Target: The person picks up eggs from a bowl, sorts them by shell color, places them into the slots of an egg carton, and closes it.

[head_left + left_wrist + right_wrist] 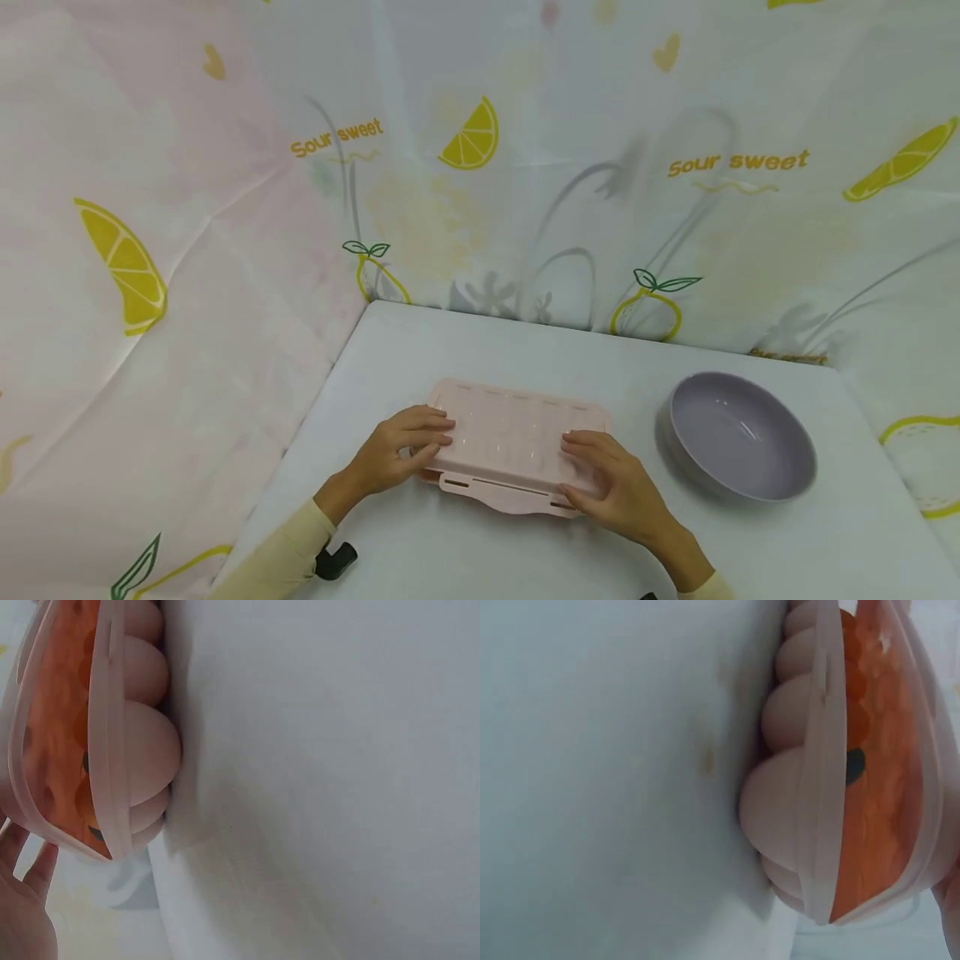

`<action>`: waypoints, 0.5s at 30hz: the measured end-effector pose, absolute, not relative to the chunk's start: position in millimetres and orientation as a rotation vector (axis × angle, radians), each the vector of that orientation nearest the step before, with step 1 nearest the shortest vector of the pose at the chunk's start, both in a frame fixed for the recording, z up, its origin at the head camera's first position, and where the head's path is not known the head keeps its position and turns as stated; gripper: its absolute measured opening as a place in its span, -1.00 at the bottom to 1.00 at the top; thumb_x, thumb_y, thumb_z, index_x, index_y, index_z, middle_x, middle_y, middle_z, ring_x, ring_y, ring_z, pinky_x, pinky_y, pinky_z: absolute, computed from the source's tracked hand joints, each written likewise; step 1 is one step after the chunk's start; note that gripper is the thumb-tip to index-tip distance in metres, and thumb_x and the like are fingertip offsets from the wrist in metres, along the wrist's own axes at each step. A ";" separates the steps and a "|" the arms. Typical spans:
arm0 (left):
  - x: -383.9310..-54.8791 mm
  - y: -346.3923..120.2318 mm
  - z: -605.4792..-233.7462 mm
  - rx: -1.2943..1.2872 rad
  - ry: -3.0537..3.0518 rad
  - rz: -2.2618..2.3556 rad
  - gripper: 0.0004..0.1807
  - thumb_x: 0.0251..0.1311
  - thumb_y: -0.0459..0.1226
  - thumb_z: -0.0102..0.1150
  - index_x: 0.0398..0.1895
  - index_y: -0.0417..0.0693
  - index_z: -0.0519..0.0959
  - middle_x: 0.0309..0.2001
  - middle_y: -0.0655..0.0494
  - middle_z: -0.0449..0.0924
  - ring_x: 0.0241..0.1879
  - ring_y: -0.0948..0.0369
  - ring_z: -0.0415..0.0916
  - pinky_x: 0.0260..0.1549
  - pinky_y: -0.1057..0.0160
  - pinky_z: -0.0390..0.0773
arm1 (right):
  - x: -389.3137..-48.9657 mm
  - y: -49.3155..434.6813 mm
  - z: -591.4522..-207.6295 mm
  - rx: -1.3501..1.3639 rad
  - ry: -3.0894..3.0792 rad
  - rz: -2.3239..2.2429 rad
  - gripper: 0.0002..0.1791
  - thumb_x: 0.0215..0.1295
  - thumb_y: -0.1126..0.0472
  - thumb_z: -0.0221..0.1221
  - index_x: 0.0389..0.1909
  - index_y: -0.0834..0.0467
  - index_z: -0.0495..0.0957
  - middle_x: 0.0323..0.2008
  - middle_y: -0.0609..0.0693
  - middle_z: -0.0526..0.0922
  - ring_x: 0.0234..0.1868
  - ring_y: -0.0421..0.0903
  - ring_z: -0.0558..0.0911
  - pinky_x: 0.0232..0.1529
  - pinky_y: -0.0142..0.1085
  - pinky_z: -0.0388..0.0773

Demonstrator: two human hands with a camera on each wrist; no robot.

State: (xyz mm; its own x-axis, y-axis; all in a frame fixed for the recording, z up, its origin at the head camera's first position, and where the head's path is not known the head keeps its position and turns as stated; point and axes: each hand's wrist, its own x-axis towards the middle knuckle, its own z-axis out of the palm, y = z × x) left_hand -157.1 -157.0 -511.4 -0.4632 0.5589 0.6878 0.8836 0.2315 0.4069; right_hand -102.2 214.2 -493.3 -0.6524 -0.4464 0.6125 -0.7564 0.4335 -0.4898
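A pale pink plastic egg box (pixel 517 437) lies on the white table with its lid ajar along the front. My left hand (pixel 393 450) grips the lid's left end, fingers on top and thumb by the front edge. At the opposite end my right hand (pixel 622 487) holds the lid likewise, its thumb at the front corner. Through the gap the left wrist view shows rounded orange contents (pixel 64 735) with dark green bits; their kind cannot be told. Rounded egg cups (pixel 772 799) of the base rest on the table in the right wrist view.
A mauve bowl (pixel 738 442) stands on the table to the right of the egg box. Behind and at the sides, a lemon-printed cloth (pixel 525 167) hangs around the white table (pixel 480 558). A black strap piece (pixel 336 562) sits at my left wrist.
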 end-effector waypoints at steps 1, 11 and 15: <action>-155.2 -156.6 -512.9 -1.339 -2.116 -1.076 -0.79 0.27 -0.28 0.20 -0.10 -0.11 0.72 0.03 -0.04 0.65 0.09 -0.02 0.52 0.27 0.06 0.39 | -99.6 213.0 -496.0 1.018 -2.313 1.065 -0.38 -0.10 0.14 0.52 0.05 0.20 0.60 0.10 0.08 0.58 0.12 0.03 0.54 0.30 -0.51 0.28; -145.8 -152.9 -530.9 -1.404 -2.200 -0.909 -0.43 0.09 -0.01 0.40 0.10 -0.16 0.63 0.13 0.00 0.60 0.15 0.02 0.51 0.31 -0.12 0.28 | -84.1 204.1 -514.3 0.942 -2.538 0.893 -0.24 -0.16 -0.10 0.54 0.12 0.09 0.58 0.31 0.06 0.41 0.33 0.01 0.36 0.40 -0.52 0.06; -147.3 -152.5 -535.1 -1.437 -2.206 -0.898 -0.31 -0.03 0.02 0.48 0.14 -0.17 0.60 0.16 -0.03 0.57 0.19 -0.01 0.47 0.30 -0.17 0.25 | -81.7 203.0 -519.9 0.947 -2.520 0.863 -0.21 -0.24 -0.04 0.58 0.10 0.13 0.58 0.31 0.11 0.41 0.33 0.08 0.33 0.43 -0.47 0.04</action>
State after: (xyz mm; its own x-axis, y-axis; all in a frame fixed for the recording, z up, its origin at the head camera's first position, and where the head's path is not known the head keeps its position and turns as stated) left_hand -147.3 -152.5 -535.1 -0.4195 0.6792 0.6022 0.9067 0.2816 0.3140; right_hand -81.7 203.0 -519.9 -0.7321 -0.4879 0.4754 -0.6769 0.5995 -0.4271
